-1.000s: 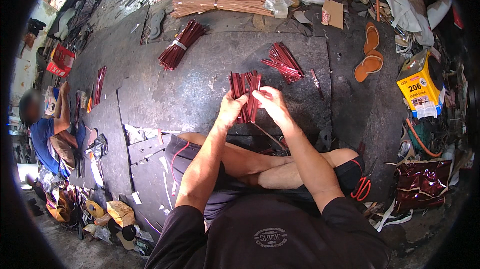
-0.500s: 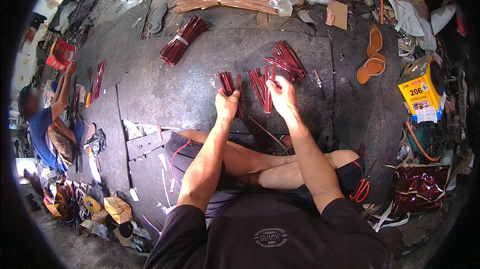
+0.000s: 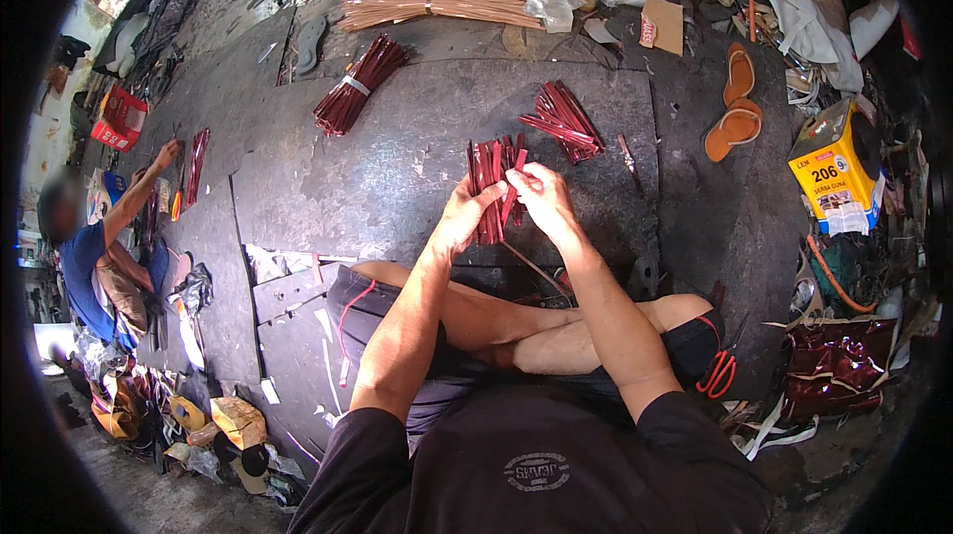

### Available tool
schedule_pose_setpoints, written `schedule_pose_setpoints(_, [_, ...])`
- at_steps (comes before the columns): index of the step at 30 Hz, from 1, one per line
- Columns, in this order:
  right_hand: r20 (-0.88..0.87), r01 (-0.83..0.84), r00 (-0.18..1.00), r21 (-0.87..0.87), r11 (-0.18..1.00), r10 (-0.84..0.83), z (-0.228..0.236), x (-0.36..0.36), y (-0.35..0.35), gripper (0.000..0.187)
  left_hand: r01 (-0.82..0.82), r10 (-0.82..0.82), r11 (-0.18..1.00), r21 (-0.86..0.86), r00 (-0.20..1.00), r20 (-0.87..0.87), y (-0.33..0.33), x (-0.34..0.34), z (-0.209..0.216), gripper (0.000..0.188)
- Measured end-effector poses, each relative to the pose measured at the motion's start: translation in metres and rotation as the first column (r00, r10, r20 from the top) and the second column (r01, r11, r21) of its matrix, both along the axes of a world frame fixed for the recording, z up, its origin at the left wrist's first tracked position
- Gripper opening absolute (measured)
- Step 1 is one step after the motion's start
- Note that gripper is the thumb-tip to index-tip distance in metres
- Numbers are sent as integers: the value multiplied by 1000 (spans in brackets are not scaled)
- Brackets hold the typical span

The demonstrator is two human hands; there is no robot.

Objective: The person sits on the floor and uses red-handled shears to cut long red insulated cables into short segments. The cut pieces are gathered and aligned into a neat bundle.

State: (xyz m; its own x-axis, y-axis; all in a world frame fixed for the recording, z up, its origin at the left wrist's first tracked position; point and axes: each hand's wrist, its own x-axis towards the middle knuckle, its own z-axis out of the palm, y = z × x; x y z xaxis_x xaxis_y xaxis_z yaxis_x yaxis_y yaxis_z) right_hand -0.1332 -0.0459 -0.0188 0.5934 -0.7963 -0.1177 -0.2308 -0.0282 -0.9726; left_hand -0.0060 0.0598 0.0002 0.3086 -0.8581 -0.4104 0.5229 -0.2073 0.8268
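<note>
My left hand [image 3: 463, 216] is closed round a fanned bunch of shiny dark-red strips [image 3: 485, 165] in front of my crossed legs. Close beside it, my right hand [image 3: 546, 202] pinches a dark-red strip [image 3: 512, 199] at the bunch's right edge. The two hands nearly touch, and the fingers hide the lower middle of the bunch. Just beyond my right hand lies a loose pile of similar strips [image 3: 568, 123] on the dark work surface [image 3: 283, 177]. Farther left rests a thicker bundle of dark-red strips [image 3: 361, 85], bound with a pale band.
Bundles of tan strips [image 3: 447, 3] lie at the far side. Sandals [image 3: 735, 127] and a yellow box [image 3: 837, 177] are on the right. Red-handled scissors [image 3: 717, 375] lie by my right knee. A co-worker [image 3: 104, 246] sits at the left near more dark-red strips [image 3: 197, 162].
My hands have come together. The separate strips in my right hand have joined the left hand's bunch, now wider and fanned. The co-worker's arm has shifted away from the red box.
</note>
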Motion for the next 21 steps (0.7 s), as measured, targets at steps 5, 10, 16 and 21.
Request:
schedule_pose_setpoints(5, [56,14,998,184,983,-25,8,2,3,31,19,-10,993,118,997,-76,4,6,8,42])
schedule_pose_setpoints(10, [90,-58,995,134,989,46,10,2,4,24,-23,23,1000,14,1000,16,2,4,-4,38])
schedule_pose_setpoints(16, [145,-95,987,170,981,71,16,3,9,15,-132,133,988,78,991,-9,0,3,-8,25])
schedule_pose_setpoints(21, [84,53,993,274,960,-79,29,-4,-8,17,-230,239,964,133,970,-51,7,12,-17,21])
